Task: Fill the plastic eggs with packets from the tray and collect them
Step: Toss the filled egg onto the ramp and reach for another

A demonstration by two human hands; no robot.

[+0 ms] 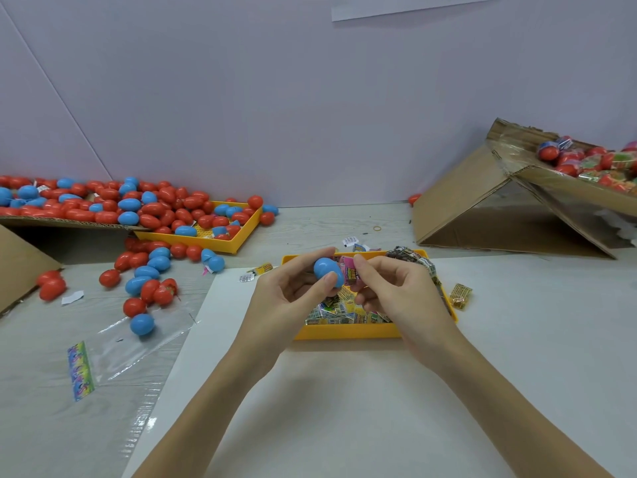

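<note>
Left hand (293, 288) fingers grip blue egg (327, 270) above yellow tray (344, 331) on worktop. Right hand (393, 288) fingers pinch pink packet (347, 272) at egg's open side. Step: stuffing packet in. Next probably: push packet fully inside, snap egg closed, drop with filled eggs in cardboard box (565, 188) far right.

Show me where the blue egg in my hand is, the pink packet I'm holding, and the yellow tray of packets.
blue egg (326, 269), head view, on its rounded upper shell.
pink packet (349, 271), head view, on its printed face beside the egg.
yellow tray (344, 331), head view, on its near front wall.
</note>
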